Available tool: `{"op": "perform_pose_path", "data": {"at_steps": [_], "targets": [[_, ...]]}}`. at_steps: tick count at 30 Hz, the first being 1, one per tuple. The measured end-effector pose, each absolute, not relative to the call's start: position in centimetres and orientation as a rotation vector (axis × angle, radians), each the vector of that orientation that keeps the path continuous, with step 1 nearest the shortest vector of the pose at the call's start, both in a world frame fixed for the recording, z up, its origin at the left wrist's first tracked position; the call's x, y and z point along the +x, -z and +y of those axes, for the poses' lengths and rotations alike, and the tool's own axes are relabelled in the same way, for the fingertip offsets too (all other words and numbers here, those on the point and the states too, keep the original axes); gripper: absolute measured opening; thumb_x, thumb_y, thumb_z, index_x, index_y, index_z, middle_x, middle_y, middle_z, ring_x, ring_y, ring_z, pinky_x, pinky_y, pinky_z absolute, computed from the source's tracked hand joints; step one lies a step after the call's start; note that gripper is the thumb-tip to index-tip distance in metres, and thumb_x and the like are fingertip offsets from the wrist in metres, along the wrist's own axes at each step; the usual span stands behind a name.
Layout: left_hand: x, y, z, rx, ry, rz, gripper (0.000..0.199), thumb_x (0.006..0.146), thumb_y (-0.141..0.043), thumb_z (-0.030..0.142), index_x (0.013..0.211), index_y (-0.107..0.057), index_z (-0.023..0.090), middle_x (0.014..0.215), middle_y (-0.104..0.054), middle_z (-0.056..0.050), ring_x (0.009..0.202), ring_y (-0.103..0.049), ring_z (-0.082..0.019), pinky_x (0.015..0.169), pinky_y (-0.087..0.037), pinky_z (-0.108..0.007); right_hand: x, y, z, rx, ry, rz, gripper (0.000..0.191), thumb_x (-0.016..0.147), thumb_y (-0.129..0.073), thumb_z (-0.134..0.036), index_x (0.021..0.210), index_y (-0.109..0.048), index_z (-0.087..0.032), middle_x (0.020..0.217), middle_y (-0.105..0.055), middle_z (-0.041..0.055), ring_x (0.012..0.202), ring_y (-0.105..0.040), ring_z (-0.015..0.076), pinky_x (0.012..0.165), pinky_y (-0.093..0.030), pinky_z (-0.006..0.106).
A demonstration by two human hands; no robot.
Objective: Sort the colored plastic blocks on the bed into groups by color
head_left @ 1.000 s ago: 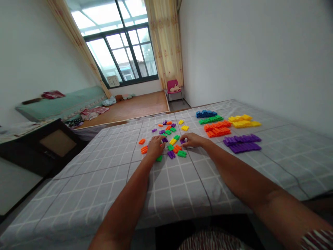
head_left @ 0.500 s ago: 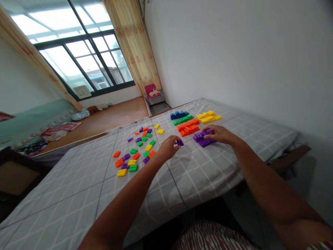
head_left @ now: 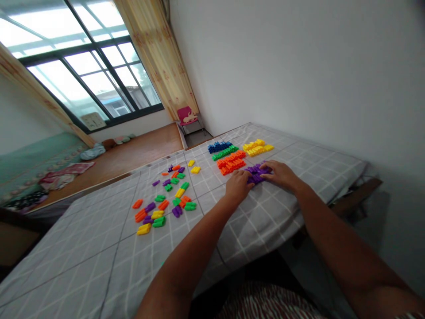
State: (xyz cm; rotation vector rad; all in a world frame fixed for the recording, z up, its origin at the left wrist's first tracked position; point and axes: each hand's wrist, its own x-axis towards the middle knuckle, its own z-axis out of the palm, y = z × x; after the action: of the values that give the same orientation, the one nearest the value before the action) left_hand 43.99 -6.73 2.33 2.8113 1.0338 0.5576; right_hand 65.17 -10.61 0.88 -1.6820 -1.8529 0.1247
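Note:
Both hands are at a cluster of purple plastic blocks (head_left: 256, 173) lying on the checked cloth. From the left, my left hand (head_left: 237, 188) has its bent fingers closed at the near end of the cluster; the small purple block there is mostly hidden by the fingers. On the opposite side my right hand (head_left: 280, 174) grips the purple blocks with thumb and fingertips. Just beyond lie rows of orange blocks (head_left: 231, 163), green blocks (head_left: 226, 153) and dark blue blocks (head_left: 219, 147). A yellow group (head_left: 257, 147) sits further right.
Loose blocks in mixed colours, such as a green one (head_left: 159, 222) and a yellow one (head_left: 144, 229), are scattered on the left of the cloth-covered table (head_left: 83, 248). A white wall (head_left: 299, 79) rises behind. A pink chair (head_left: 187, 116) stands near the window.
My left hand has carried a purple block rightward to the purple cluster. My right hand stays at that cluster. The view has shifted slightly to the right.

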Motion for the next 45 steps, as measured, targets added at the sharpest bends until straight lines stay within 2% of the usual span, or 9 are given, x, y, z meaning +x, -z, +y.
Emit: {"op": "perform_pose_path", "data": {"at_steps": [5, 9, 16, 23, 27, 30, 36, 42, 45], "targets": [[44.7, -2.0, -6.7, 2.87, -0.543, 1.032, 0.031, 0.084, -0.067, 0.039, 0.109, -0.062, 0.023, 0.11, -0.064, -0.006, 0.107, -0.053, -0.025, 0.09, -0.048, -0.038, 65.2, -0.8, -10.8, -1.67, -0.103, -1.867, 0.025, 0.082, -0.064, -0.036, 0.099, -0.069, -0.018, 0.099, -0.069, 0.0078, 0.086, -0.064, 0.0212, 0.081, -0.048, 0.032], [43.2, -2.9, -7.3, 2.868, -0.602, 1.015, 0.04, 0.085, -0.065, 0.043, 0.119, -0.06, 0.023, 0.129, -0.057, -0.008, 0.113, -0.05, -0.026, 0.096, -0.047, -0.04, 65.0, -1.3, -11.0, -1.653, -0.077, -1.76, 0.029, 0.088, -0.056, -0.041, 0.102, -0.069, -0.018, 0.1, -0.069, 0.0086, 0.085, -0.064, 0.0207, 0.081, -0.049, 0.033], [34.9, -4.4, -7.9, 2.897, -0.515, 1.006, 0.025, 0.093, -0.053, 0.033, 0.111, -0.067, 0.023, 0.127, -0.061, -0.006, 0.116, -0.052, -0.023, 0.101, -0.046, -0.038, 60.5, -4.5, -11.5, -1.552, -0.1, -1.839, 0.029, 0.091, -0.051, -0.041, 0.098, -0.07, -0.021, 0.098, -0.071, 0.007, 0.084, -0.065, 0.0208, 0.077, -0.049, 0.032], [21.1, -6.7, -3.7, 2.652, -0.432, 1.684, 0.027, 0.09, -0.05, 0.023, 0.111, -0.068, 0.022, 0.122, -0.067, -0.006, 0.114, -0.058, -0.022, 0.099, -0.047, -0.035, 50.0, -7.0, -10.2, -1.232, -0.433, -2.305, 0.027, 0.088, -0.056, -0.038, 0.104, -0.069, -0.021, 0.098, -0.072, 0.0068, 0.079, -0.066, 0.0182, 0.073, -0.049, 0.029], [12.7, -6.7, -2.0, 2.344, -0.204, 2.101, 0.034, 0.089, -0.047, 0.024, 0.116, -0.068, 0.026, 0.119, -0.069, -0.005, 0.107, -0.064, -0.021, 0.089, -0.05, -0.03, 44.3, -6.7, -8.0, -1.135, -0.412, -2.545, 0.022, 0.089, -0.056, -0.031, 0.103, -0.069, -0.021, 0.099, -0.072, 0.0072, 0.082, -0.065, 0.0183, 0.074, -0.047, 0.029], [9.2, -5.1, -2.1, 2.257, -0.081, 2.126, 0.034, 0.086, -0.052, 0.025, 0.114, -0.069, 0.029, 0.117, -0.071, -0.004, 0.105, -0.065, -0.02, 0.085, -0.05, -0.027, 40.2, -6.1, -6.5, -1.145, -0.346, -2.667, 0.021, 0.09, -0.055, -0.027, 0.106, -0.068, -0.021, 0.104, -0.071, 0.0078, 0.086, -0.065, 0.0188, 0.075, -0.046, 0.028], [8.7, -2.5, -2.8, 2.252, -0.321, 2.111, 0.035, 0.082, -0.057, 0.025, 0.116, -0.069, 0.028, 0.112, -0.072, -0.007, 0.102, -0.065, -0.023, 0.085, -0.051, -0.03, 33.8, -4.3, -5.4, -1.024, -0.127, -2.866, 0.04, 0.082, -0.068, -0.047, 0.11, -0.068, -0.018, 0.109, -0.064, 0.0135, 0.101, -0.06, 0.026, 0.078, -0.046, 0.031], [8.9, -2.4, -2.3, 2.229, -0.533, 2.079, 0.033, 0.088, -0.051, 0.02, 0.113, -0.071, 0.025, 0.109, -0.072, -0.007, 0.104, -0.063, -0.022, 0.092, -0.048, -0.031, 32.8, -3.4, -5.2, -1.13, 0.026, -2.704, 0.036, 0.087, -0.062, -0.03, 0.122, -0.063, -0.02, 0.125, -0.058, 0.0165, 0.116, -0.05, 0.0313, 0.093, -0.043, 0.042], [8.9, -2.4, -2.3, 2.229, -0.584, 2.109, 0.032, 0.089, -0.05, 0.021, 0.114, -0.07, 0.024, 0.112, -0.068, -0.008, 0.106, -0.061, -0.02, 0.096, -0.047, -0.03, 32.6, -4.1, -7.4, -0.793, -0.247, -2.71, 0.037, 0.088, -0.063, -0.034, 0.123, -0.062, -0.022, 0.126, -0.06, 0.0131, 0.117, -0.051, 0.028, 0.098, -0.041, 0.042]]}}
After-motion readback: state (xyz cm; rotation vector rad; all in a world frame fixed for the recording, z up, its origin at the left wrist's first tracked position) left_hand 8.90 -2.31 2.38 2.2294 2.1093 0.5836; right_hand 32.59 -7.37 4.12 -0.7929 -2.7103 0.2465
